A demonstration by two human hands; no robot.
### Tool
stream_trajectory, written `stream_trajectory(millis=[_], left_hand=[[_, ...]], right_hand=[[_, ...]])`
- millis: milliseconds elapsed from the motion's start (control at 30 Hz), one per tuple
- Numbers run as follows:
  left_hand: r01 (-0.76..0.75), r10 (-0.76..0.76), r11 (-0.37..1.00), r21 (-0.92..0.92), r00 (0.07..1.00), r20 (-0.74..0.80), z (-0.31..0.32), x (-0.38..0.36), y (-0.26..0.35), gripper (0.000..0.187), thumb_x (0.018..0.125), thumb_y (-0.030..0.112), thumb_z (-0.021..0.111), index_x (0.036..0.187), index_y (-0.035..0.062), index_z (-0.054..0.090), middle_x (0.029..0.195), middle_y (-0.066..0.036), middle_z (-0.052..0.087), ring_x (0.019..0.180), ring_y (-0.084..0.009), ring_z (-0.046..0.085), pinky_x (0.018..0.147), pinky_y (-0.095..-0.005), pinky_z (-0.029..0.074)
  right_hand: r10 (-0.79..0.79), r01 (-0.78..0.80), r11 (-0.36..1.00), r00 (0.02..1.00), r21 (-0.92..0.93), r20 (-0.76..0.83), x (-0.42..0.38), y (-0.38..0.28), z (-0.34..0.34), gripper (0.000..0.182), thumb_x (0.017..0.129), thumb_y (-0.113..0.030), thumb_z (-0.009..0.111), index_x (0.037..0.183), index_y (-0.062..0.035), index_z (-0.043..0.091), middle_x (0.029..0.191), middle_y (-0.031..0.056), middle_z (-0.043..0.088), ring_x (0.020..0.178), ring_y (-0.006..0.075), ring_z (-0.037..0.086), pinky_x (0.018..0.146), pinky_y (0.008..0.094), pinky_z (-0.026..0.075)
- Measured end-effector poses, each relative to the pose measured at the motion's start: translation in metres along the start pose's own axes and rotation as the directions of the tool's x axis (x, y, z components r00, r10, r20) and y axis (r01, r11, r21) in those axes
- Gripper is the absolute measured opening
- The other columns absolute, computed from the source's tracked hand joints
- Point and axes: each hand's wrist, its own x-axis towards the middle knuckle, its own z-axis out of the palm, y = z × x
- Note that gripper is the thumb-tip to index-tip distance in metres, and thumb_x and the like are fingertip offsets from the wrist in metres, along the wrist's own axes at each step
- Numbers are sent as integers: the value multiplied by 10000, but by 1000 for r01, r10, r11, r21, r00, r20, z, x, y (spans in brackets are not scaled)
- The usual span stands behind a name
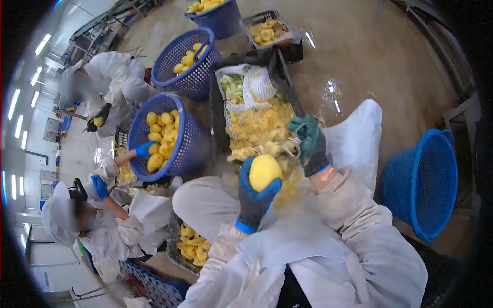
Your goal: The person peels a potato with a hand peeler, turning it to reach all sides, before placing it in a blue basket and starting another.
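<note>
My left hand (257,189), in a blue and grey glove, is wrapped round a smooth, pale yellow peeled fruit (265,172) that looks like a mango. Up and to the right of it, my right hand (306,137), gloved in green and dark grey, grips a metal peeler (295,147). The peeler's thin loop points toward the fruit, with a gap between them. Both hands are over the near end of a black crate (217,115) heaped with yellow peelings (264,123). White foam netting (259,84) and green scraps lie at its far end.
Left of the crate stand blue-purple baskets (197,141) of yellow fruit; a co-worker's blue-gloved hand (145,149) reaches into the nearest. Another person (115,77) bends beyond. A blue basket (418,179) stands at my right. A crate of peelings (191,244) sits by my left knee.
</note>
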Motion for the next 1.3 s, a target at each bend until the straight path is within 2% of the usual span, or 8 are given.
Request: stream_trajectory(millis=[233, 467, 667, 800, 933, 1067, 1167, 1300], left_hand=[[243, -139, 730, -639, 968, 209, -8, 2, -13, 779, 721, 305, 748, 1347, 28, 375, 1220, -150, 507, 1053, -294, 554, 849, -398, 486], [525, -86, -461, -715, 776, 625, -24, 13, -10, 692, 802, 574, 556, 1337, 157, 421, 1152, -142, 519, 825, -240, 512, 536, -304, 447], [501, -110, -405, -765, 804, 584, -9, 13, -17, 678, 870, 566, 434, 1306, 47, 438, 1216, -233, 521, 929, -345, 581, 655, -432, 530], [442, -273, -364, -820, 791, 548, -13, 10, -21, 649, 900, 543, 357, 1300, 39, 444, 1202, -233, 535, 885, -349, 592, 665, -428, 525], [530, -31, -406, -745, 806, 591, -4, 17, -29, 579, 938, 473, 308, 1289, 36, 455, 1183, -247, 534, 846, -341, 596, 636, -399, 508], [506, 59, -607, -613, 797, 601, -10, 26, -17, 557, 934, 458, 372, 1290, 38, 461, 1222, -189, 533, 988, -333, 574, 748, -400, 504], [374, -519, -320, -870, 699, 492, -4, 39, -23, 574, 827, 485, 589, 1278, 142, 496, 1171, -134, 547, 949, -257, 550, 702, -334, 508], [281, -474, -156, -947, 820, 322, -19, 117, -52, 485, 880, 466, 524, 1192, 95, 532, 1129, -121, 581, 1031, -264, 562, 865, -390, 489]], right_hand=[[62, -61, 987, 998, 145, -2, 36, 5, -40, 282, 939, -296, 531, 958, -17, 571, 850, 122, 650, 725, 225, 643, 679, 304, 509], [188, -189, 979, 982, 80, 21, 7, -40, 21, 297, 953, -303, 506, 982, -15, 576, 907, 121, 649, 803, 212, 638, 772, 329, 506], [2, 73, 981, 921, -180, 390, -8, -13, 63, 451, 949, -424, 473, 1007, 10, 581, 908, 114, 645, 829, 188, 617, 803, 304, 478], [64, -114, 975, 965, 189, 253, 30, -10, 48, 303, 970, -281, 475, 1004, 6, 566, 908, 115, 645, 852, 221, 628, 794, 350, 501], [178, -168, 984, 922, -60, 344, -16, -30, 89, 426, 977, -387, 423, 1004, 10, 573, 908, 120, 645, 842, 180, 614, 796, 320, 481], [-378, 456, 832, 883, -317, 278, 54, -1, 29, 315, 998, -211, 345, 953, 6, 569, 825, 93, 613, 768, 183, 587, 755, 330, 485], [-228, 254, 939, 965, -231, 133, 56, -29, 23, 274, 982, -219, 403, 925, -14, 574, 800, 74, 588, 779, 178, 575, 728, 309, 475], [134, -148, 970, 988, 192, 83, 75, -8, -13, 305, 973, -301, 452, 932, -25, 574, 815, 68, 605, 740, 171, 578, 700, 296, 477]])
